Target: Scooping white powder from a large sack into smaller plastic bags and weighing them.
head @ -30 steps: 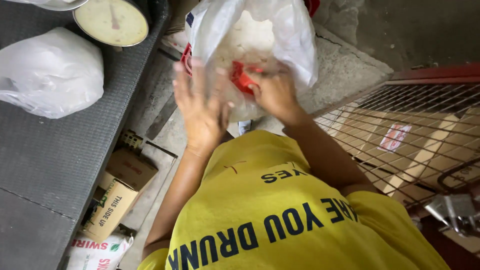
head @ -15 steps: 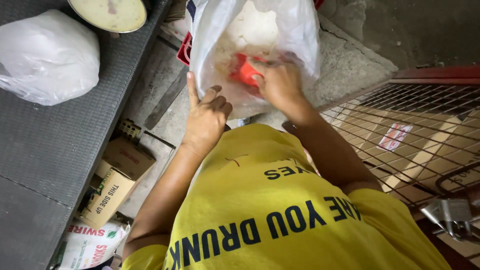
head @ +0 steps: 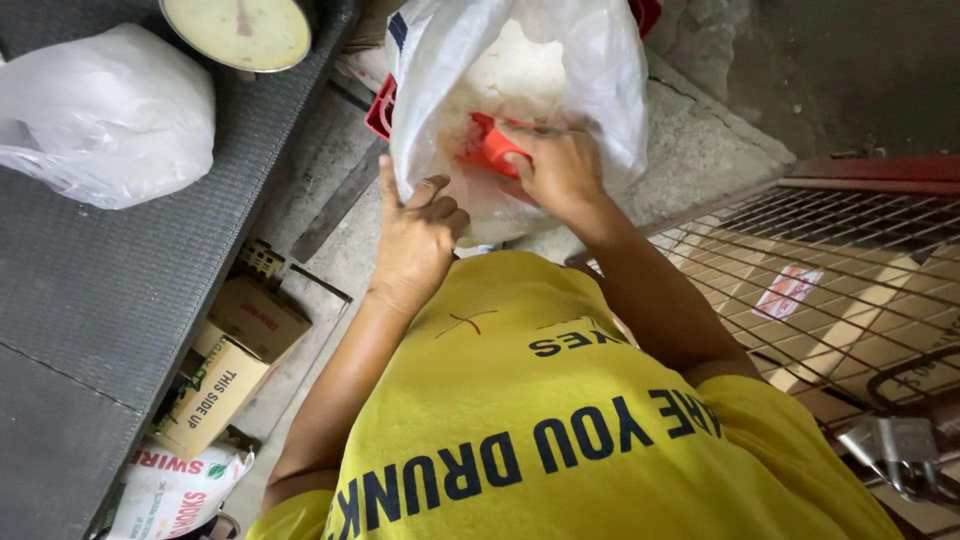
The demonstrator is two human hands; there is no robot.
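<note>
A large clear plastic bag [head: 600, 60] holding a white powdery or grainy mass hangs open in front of me. My left hand [head: 415, 235] grips the bag's near edge from outside. My right hand [head: 560, 165] is inside the bag, closed on a red scoop [head: 488, 148] that rests against the white contents. Both forearms reach forward over my yellow shirt [head: 560, 420].
A dark woven counter [head: 90, 300] runs along the left with a tied white bag [head: 110, 115] and a round scale dial [head: 240, 30]. Cardboard boxes [head: 225, 370] and a printed sack [head: 175, 495] lie below. A metal mesh gate [head: 850, 270] with a padlock [head: 895, 445] stands right.
My right hand has gone deeper into the bag with the red scoop. My left hand slid down from the bag's side to grip its lower edge.
</note>
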